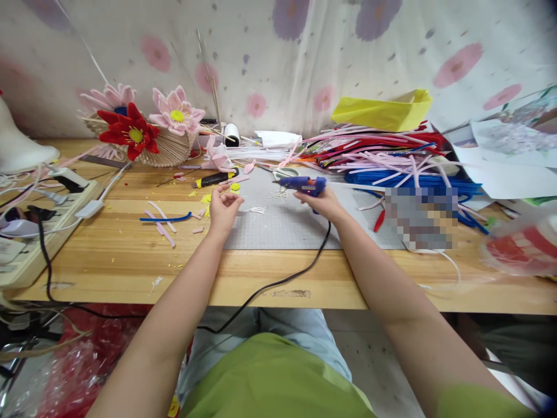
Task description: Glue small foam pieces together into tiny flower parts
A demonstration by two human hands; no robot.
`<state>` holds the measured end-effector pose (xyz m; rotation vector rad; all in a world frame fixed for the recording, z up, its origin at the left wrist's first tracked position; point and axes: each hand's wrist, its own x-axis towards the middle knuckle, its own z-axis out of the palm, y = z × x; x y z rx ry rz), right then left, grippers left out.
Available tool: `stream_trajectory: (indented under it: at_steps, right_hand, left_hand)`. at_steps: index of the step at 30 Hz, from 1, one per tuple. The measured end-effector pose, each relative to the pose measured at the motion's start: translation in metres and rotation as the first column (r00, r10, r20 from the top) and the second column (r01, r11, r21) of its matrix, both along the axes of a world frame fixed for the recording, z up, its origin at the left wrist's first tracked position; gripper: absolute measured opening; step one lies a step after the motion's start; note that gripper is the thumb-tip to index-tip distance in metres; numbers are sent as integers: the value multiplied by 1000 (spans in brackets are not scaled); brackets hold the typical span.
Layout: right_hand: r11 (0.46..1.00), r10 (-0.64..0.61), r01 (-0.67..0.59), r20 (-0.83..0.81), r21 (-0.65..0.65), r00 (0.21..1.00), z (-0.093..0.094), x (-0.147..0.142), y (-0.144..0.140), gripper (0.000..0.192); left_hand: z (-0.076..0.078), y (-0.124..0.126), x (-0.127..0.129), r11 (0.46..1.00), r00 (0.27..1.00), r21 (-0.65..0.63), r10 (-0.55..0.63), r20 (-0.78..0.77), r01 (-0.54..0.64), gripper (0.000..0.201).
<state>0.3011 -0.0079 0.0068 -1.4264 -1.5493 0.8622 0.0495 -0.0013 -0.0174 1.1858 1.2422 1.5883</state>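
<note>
My right hand (324, 203) is wrapped round the handle of a blue hot glue gun (310, 184), its nozzle pointing left over the grey cutting mat (278, 235). A black cord runs down from the gun past the table's front edge. At the mat's left side my left hand (223, 213) is closed in a pinch, and whatever sits between its fingertips is too small to make out. Just beyond those fingers lies a small yellow disc (235, 187). Several short white pieces (256, 209) rest on the mat between my hands. Scissors (285, 172) lie behind the gun's nozzle.
Pink and red pipe-cleaner flowers (134, 135) stand at the back left. A power strip (52, 232) with plugs sits on the left. Bundled pipe cleaners (391, 157) fill the back right beneath a yellow sheet (383, 110). A utility knife (215, 177) lies beyond my left hand.
</note>
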Motion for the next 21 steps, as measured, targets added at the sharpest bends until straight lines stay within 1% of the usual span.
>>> stream_trajectory:
  at_steps: [2, 4, 6, 8, 10, 12, 14, 16, 17, 19, 20, 21]
  right_hand:
    - [987, -160, 161, -59, 13, 985, 1, 13, 5, 39]
    - [951, -308, 309, -67, 16, 949, -4, 26, 12, 40]
    - [907, -421, 421, -9, 22, 907, -12, 38, 21, 39]
    - [879, -476, 477, 102, 19, 873, -20, 46, 30, 37]
    - [878, -468, 478, 213, 1, 858, -27, 49, 36, 40]
    - [892, -428, 451, 296, -13, 854, -29, 49, 38, 44]
    - [911, -386, 412, 352, 2, 853, -24, 50, 34, 49]
    - [928, -351, 370, 427, 40, 834, -13, 52, 25, 50]
    - [932, -342, 357, 483, 63, 806, -6, 54, 19, 49]
    - [930, -326, 358, 633, 82, 702, 12, 58, 7, 43]
    - [929, -299, 366, 702, 58, 646, 21, 58, 1, 39]
    - [934, -233, 356, 751, -4, 618, 29, 57, -4, 35]
  left_hand:
    - [4, 3, -6, 998, 994, -5, 58, 87, -58, 44]
    - [9, 5, -12, 992, 977, -19, 125, 171, -124, 44]
    - [14, 6, -18, 982, 950, -40, 187, 250, -183, 42]
    - [17, 7, -22, 973, 922, -70, 233, 311, -222, 39]
    - [20, 8, -25, 965, 900, -106, 262, 347, -240, 37]
    - [21, 9, -27, 959, 885, -137, 282, 371, -248, 36]
    - [21, 10, -30, 953, 872, -155, 302, 386, -261, 35]
    - [21, 11, -33, 947, 865, -159, 319, 387, -278, 34]
    - [20, 12, -34, 945, 865, -160, 327, 382, -287, 34]
    - [20, 13, -37, 938, 860, -167, 345, 377, -303, 34]
    - [20, 14, -38, 935, 855, -178, 354, 380, -308, 34]
    - [20, 14, -38, 932, 849, -188, 361, 387, -310, 34]
